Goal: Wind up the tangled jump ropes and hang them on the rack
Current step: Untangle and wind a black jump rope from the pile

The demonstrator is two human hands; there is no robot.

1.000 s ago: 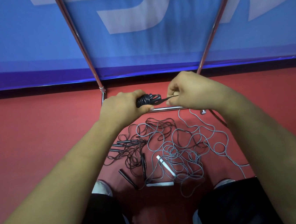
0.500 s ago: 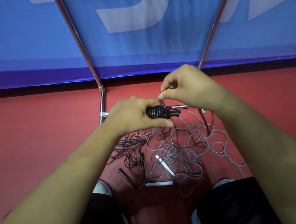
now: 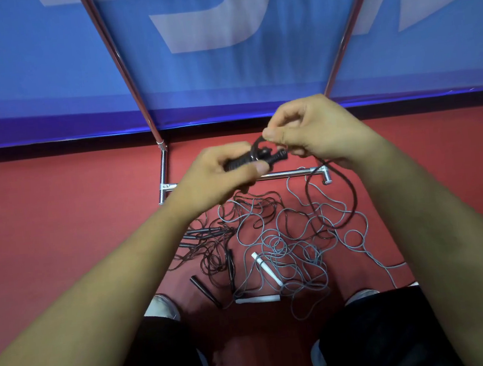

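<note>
A tangle of grey and black jump ropes (image 3: pixel 282 244) lay on the red floor (image 3: pixel 60 231) between the person's shoes. Above it, the left hand (image 3: pixel 221 176) clenched its fingers round a wound black rope bundle (image 3: pixel 273 157). The right hand (image 3: pixel 318 133) pinched the bundle's loose cord (image 3: pixel 356 200), which drooped toward the pile. Beyond stood the chrome rack (image 3: pixel 290 173) and a blue banner (image 3: pixel 29 71).

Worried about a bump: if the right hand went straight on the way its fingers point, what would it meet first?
Likely the black rope bundle gripped by the left hand; the right hand points leftward at it, but depth is unclear.
</note>
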